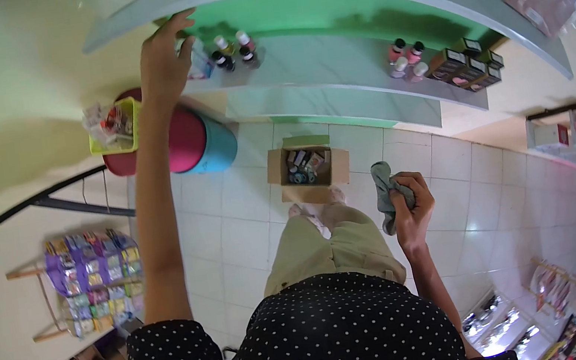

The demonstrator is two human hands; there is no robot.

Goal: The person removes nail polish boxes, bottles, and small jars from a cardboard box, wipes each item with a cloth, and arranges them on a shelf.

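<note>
Left hand (163,65) is raised with fingers spread, reaching at the small bottles (230,50) on the middle shelf (329,60). Right hand (409,207) is closed around a grey cloth (385,195), held low beside the body, away from the shelf. A cardboard box (305,170) stands on the floor below.

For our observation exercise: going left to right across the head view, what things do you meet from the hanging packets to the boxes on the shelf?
Hanging packets → yellow basket → left hand → dark-capped bottles → cardboard box → grey cloth in the right hand → pink-capped bottles → small boxes.
</note>
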